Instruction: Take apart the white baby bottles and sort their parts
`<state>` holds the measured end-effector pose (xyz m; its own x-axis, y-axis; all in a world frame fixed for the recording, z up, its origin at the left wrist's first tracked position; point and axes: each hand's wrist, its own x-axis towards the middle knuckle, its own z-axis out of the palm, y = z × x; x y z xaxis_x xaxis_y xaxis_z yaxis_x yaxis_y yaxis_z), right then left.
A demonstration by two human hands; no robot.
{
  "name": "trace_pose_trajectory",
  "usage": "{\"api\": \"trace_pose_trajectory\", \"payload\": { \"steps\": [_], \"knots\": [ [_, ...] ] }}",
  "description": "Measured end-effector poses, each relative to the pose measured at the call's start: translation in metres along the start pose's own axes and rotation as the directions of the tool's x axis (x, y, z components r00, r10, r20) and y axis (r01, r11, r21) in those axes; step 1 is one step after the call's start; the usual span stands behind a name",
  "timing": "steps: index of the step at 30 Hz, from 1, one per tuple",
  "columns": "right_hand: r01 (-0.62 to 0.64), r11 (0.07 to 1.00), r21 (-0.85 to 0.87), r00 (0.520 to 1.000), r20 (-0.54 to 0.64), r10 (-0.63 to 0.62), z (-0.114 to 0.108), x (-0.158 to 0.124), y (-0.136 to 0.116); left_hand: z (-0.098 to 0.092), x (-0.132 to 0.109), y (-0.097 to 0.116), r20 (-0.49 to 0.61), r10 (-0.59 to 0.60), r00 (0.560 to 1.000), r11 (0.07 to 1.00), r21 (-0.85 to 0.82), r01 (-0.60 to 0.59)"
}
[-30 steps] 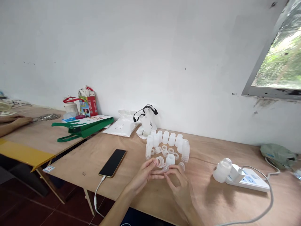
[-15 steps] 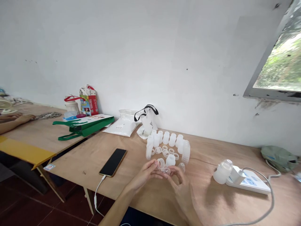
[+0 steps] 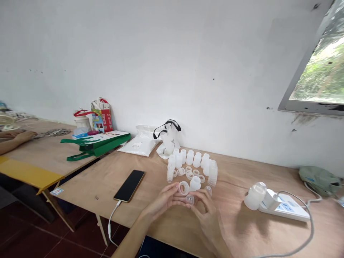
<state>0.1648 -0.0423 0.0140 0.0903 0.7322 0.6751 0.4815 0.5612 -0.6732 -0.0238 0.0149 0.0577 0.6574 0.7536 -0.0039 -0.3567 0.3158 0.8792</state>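
My left hand (image 3: 165,198) pinches a translucent screw ring (image 3: 184,188) between thumb and fingers, its opening turned toward me. Close beside it, my right hand (image 3: 204,205) grips a small clear nipple (image 3: 189,199), with the fingertips of both hands nearly meeting. Just beyond the fingers stands a frosted small bottle (image 3: 195,183). A clear dome cap (image 3: 208,190) shows behind my right fingers, partly hidden. Several loose rings (image 3: 189,174) lie farther back, inside a curve of upright frosted bottles (image 3: 190,157). A stack of clear caps (image 3: 213,172) closes the curve on the right.
A phone (image 3: 129,185) on a charging cable lies left. An assembled capped bottle (image 3: 255,195) stands against a power strip (image 3: 285,208) at right, with a grey cable. Behind are a white plastic package (image 3: 139,143) and green bag (image 3: 99,143). Another person's hand (image 3: 25,137) rests far left.
My left hand has turned the ring so its opening faces me more. The nipple at my right fingertips sits slightly lower and shows more clearly. The other person's hand has shifted left.
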Motion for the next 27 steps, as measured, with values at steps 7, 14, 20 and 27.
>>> {"api": "trace_pose_trajectory", "payload": {
  "steps": [7,14,20,27],
  "knots": [
    [-0.223,0.971,0.090,0.971,-0.066,0.230,-0.009,0.002,-0.006,0.003,0.000,0.000,0.042,0.005,0.999,0.980,0.196,-0.013],
    [-0.148,0.989,0.017,0.988,-0.033,0.149,-0.011,0.001,-0.005,0.007,-0.001,-0.002,0.122,-0.014,0.992,0.962,0.273,-0.020],
    [0.083,0.989,-0.124,0.996,-0.007,-0.085,-0.006,-0.002,-0.009,0.012,-0.001,-0.005,0.148,0.018,0.989,0.971,0.232,-0.053],
    [0.083,0.987,-0.135,0.997,0.010,-0.083,0.000,-0.007,-0.009,0.017,-0.003,0.001,0.167,0.040,0.985,0.969,0.233,-0.079]
  ]
}}
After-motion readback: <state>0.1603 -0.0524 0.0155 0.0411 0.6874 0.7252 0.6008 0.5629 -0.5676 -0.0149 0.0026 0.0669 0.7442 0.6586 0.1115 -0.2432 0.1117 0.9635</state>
